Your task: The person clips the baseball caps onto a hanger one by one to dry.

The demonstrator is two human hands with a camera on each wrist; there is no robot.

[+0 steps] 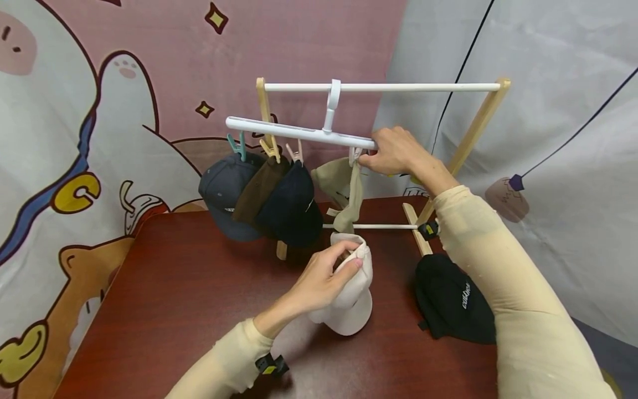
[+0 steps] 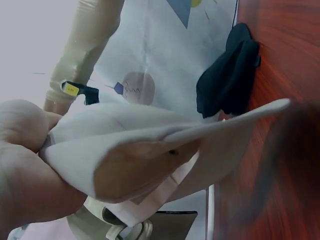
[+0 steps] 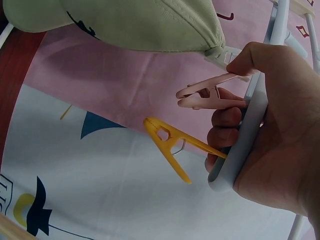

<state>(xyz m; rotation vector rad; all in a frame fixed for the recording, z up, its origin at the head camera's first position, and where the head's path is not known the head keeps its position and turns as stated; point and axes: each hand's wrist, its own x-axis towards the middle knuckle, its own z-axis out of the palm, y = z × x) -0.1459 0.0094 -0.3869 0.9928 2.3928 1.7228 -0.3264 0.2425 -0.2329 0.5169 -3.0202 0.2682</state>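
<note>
Four caps (image 1: 226, 191) hang clipped to hanger (image 1: 299, 130). Left hand (image 1: 316, 280) pinches white cap (image 1: 355, 293) in fingers over counter (image 1: 189, 310). Right hand (image 1: 399, 151) curls fingers round hanger end, thumb by pink clip (image 3: 221, 103). Hanger sits tilted; hard tug might swing or unhook it. Loose pinch could drop white cap.

The head view is brightly lit, with soft glare reflected off the surface (image 1: 164, 299) at lower centre. At upper left, the left-wrist view is washed out.
</note>
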